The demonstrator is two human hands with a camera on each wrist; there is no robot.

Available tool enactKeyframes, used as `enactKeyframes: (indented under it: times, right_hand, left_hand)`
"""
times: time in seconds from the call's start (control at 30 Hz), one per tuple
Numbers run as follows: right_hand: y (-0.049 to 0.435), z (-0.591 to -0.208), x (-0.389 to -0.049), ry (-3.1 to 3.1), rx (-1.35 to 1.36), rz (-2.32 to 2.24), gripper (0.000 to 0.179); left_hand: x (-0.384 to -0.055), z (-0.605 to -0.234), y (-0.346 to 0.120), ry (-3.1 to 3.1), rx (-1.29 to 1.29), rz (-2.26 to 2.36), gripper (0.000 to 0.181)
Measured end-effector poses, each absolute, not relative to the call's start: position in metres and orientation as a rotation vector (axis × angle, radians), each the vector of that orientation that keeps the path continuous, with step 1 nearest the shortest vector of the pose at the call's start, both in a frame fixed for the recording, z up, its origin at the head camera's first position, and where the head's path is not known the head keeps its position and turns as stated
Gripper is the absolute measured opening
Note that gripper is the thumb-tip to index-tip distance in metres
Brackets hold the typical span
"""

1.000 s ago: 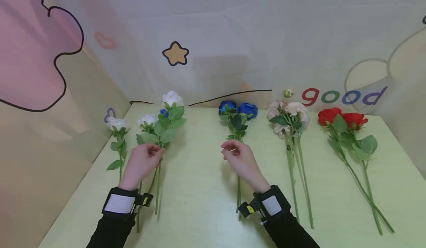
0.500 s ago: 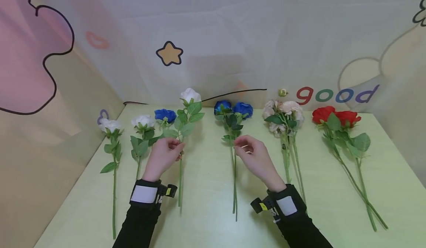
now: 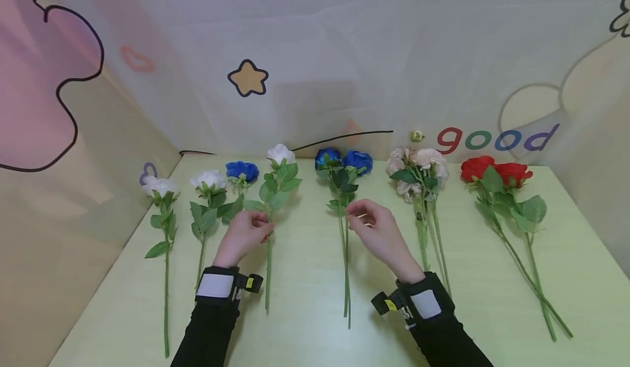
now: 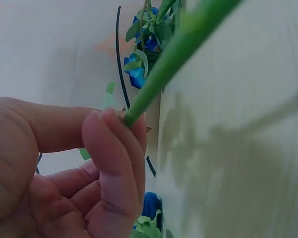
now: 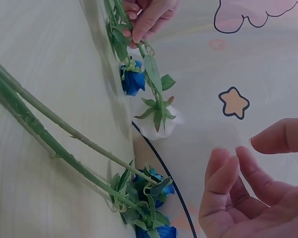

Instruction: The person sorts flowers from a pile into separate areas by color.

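A white rose with green leaves is pinched by its stem in my left hand. In the left wrist view the green stem runs out from between thumb and fingertips, with its shadow on the table apart from it. My right hand hovers beside the stems of two blue roses lying on the table. Its fingers are loosely bent, and the right wrist view shows nothing between the thumb and fingers. Just left of the held rose lies a single blue rose, its stem partly hidden by my left hand.
Two more white roses lie at the left of the pale table. Pale pink flowers and red roses lie to the right. A printed cloth hangs behind the table.
My left hand has carried the white rose rightward, uncovering the blue rose, then lowered slightly. My right hand has shifted right from above the blue roses' stems. The head view has turned slightly.
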State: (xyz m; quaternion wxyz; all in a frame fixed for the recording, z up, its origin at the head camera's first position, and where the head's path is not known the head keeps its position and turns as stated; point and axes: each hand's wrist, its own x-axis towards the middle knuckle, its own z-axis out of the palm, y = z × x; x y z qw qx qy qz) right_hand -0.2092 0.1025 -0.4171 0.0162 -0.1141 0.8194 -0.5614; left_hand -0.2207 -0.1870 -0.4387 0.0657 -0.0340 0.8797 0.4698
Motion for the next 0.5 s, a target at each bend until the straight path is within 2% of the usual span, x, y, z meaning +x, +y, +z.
enactKeyframes:
  times: [0.5]
  right_hand:
    - [0.102, -0.416, -0.209, 2.529, -0.362, -1.761, 0.021]
  left_hand:
    - [-0.225, -0.456, -0.192, 2.755, -0.134, 1.235, 0.036]
